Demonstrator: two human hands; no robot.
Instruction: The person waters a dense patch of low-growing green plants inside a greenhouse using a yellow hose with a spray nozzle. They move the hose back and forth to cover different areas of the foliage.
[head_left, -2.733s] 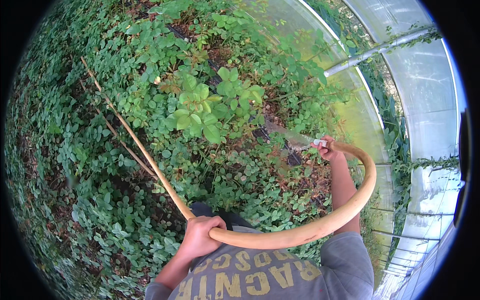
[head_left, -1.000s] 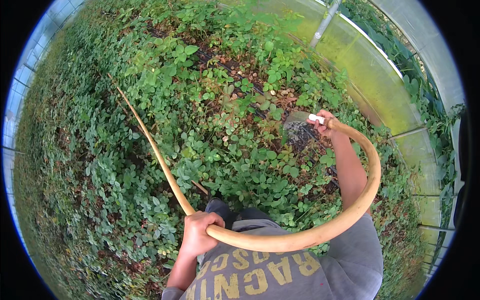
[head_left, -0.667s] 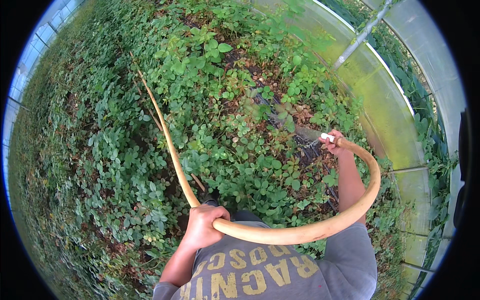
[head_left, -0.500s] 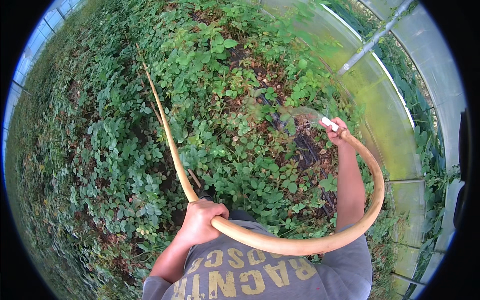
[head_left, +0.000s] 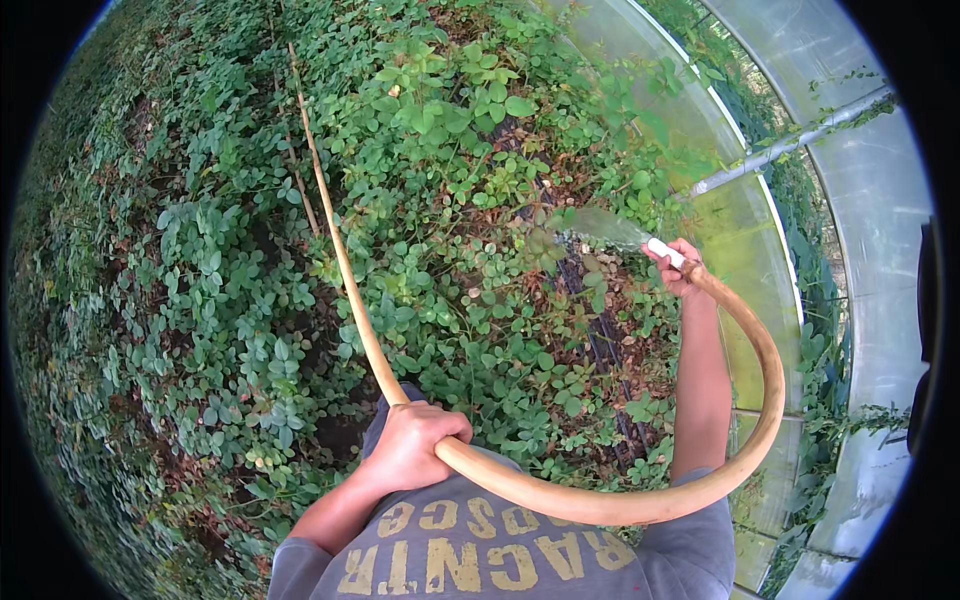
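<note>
Currently, in head view: clenching tan hose (head_left: pixel 640 508), looped through five o'clock, in left hand (head_left: pixel 415 442) at seven, with forearm (head_left: pixel 345 508) toward two; pinching white nozzle (head_left: pixel 666 252) in right hand (head_left: pixel 680 280) at three, with forearm (head_left: pixel 702 390) toward twelve.

The hose (head_left: pixel 610 507) is tan, the nozzle (head_left: pixel 665 252) white, the shirt (head_left: pixel 500 538) grey with yellow lettering (head_left: pixel 465 566).

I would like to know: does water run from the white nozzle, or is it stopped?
Running: a clear spray fans leftward from the white nozzle, which the right hand holds.
</note>
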